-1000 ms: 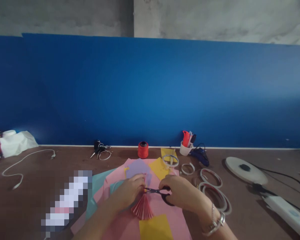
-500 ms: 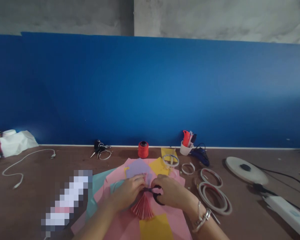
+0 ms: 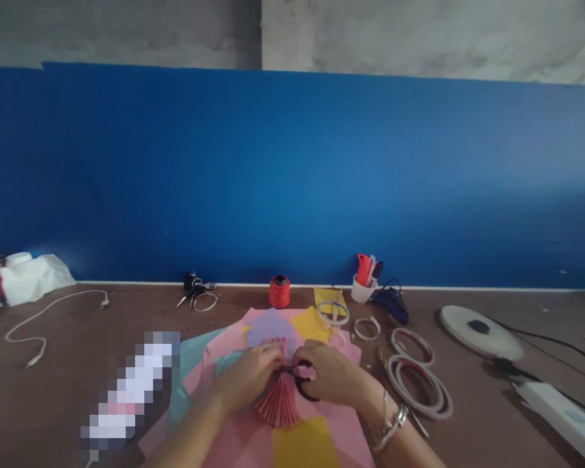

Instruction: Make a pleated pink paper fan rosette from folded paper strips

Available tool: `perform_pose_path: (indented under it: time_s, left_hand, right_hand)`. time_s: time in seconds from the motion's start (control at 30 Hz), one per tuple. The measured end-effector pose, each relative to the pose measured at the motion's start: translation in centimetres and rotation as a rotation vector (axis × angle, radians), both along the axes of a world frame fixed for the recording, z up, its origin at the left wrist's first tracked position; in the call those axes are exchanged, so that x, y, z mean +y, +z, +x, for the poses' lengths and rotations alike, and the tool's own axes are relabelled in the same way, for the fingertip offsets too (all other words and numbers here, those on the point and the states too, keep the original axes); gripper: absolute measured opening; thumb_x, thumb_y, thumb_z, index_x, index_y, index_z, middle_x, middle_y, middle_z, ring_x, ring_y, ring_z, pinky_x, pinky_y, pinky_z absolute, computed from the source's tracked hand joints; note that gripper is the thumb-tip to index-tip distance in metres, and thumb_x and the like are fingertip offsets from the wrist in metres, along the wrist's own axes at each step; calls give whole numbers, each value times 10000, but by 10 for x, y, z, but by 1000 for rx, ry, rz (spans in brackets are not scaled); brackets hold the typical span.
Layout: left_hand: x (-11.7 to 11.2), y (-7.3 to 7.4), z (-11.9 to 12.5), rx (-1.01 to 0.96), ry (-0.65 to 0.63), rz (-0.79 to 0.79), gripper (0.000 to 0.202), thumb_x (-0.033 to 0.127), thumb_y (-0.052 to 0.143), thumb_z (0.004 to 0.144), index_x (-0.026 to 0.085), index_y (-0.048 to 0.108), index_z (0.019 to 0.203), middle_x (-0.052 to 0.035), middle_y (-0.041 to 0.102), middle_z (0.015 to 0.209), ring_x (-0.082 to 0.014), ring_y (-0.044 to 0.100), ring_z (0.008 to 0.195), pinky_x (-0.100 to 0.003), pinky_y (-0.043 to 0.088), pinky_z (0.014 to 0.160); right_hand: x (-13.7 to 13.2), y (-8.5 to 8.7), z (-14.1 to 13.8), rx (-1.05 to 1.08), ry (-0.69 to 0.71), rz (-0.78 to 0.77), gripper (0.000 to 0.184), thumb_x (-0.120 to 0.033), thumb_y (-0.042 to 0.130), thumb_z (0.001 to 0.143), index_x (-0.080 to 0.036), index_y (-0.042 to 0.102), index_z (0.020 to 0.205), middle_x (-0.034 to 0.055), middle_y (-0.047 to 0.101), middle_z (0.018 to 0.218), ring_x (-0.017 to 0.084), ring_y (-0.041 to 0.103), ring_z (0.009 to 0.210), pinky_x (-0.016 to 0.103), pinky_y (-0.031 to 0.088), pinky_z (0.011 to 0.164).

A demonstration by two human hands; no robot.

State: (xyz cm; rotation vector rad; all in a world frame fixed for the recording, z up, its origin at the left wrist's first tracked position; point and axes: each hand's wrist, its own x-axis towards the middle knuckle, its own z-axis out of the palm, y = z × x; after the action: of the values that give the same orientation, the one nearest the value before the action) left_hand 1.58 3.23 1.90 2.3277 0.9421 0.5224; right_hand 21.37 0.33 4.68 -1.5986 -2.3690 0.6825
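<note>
Above a layered pile of coloured paper, a pleated pink paper fan (image 3: 279,404) is pinched at its middle by my left hand (image 3: 256,372). Its folds spread toward me, and a smaller part shows beyond my fingers. My right hand (image 3: 325,372) is closed round the black handles of a pair of scissors (image 3: 305,385). The blades point left and reach the narrow middle of the fan, next to my left fingertips. Whether the blades touch the paper there I cannot tell. Beneath lie pink sheets (image 3: 234,442), a yellow square (image 3: 305,443) and a lilac square (image 3: 270,326).
A red thread spool (image 3: 279,292) stands behind the paper. Keys (image 3: 194,286) lie at back left, a white pen cup (image 3: 362,290) at back right. Coiled strips (image 3: 419,383), a round white pad (image 3: 480,333) and a power strip (image 3: 563,416) are to the right. A blue partition (image 3: 292,175) rises behind.
My right hand and the scissors have shifted slightly left, toward the fan's middle. My left hand keeps its pinch on the fan almost unmoved.
</note>
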Motion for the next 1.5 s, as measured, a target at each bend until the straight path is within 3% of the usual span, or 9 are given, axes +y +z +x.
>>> perform_pose_path:
  time_s: [0.23, 0.87, 1.07, 1.2, 1.5]
  left_hand:
    - [0, -2, -1, 37, 8, 9, 268, 135, 361, 892, 209, 613, 838, -19, 668, 940, -157, 605, 852, -248, 433, 748]
    - [0, 0, -1, 100, 61, 4, 258, 148, 352, 881, 202, 602, 849, -26, 668, 891, -162, 593, 784, -247, 415, 676]
    - [-1, 0, 0, 99, 64, -3, 266, 148, 339, 877, 207, 597, 852, -20, 671, 887, -160, 594, 782, -249, 412, 680]
    - [-1, -3, 0, 98, 96, -3, 268, 174, 331, 882, 210, 592, 833, -18, 666, 858, -157, 586, 763, -242, 409, 667]
    - [1, -6, 0, 56, 89, -33, 268, 171, 326, 889, 212, 577, 807, -15, 666, 832, -159, 601, 767, -245, 404, 669]
  right_hand:
    - [3, -3, 3, -24, 15, 2, 290, -148, 536, 623, -222, 668, 870, 27, 633, 826, 168, 554, 782, 236, 354, 654]
    - [5, -13, -1, 35, 22, 18, 348, -165, 608, 583, -232, 645, 923, 31, 625, 885, 174, 556, 825, 240, 382, 685]
    - [6, -9, 2, -34, 19, 2, 297, -139, 541, 623, -229, 646, 886, 20, 645, 854, 164, 572, 781, 236, 378, 669]
    - [4, -6, 1, 1, 19, -9, 332, -176, 610, 595, -221, 648, 921, 32, 647, 897, 177, 580, 829, 231, 387, 682]
    - [6, -11, 1, -70, 28, -5, 293, -164, 568, 644, -223, 651, 919, 28, 656, 877, 170, 579, 798, 235, 368, 649]
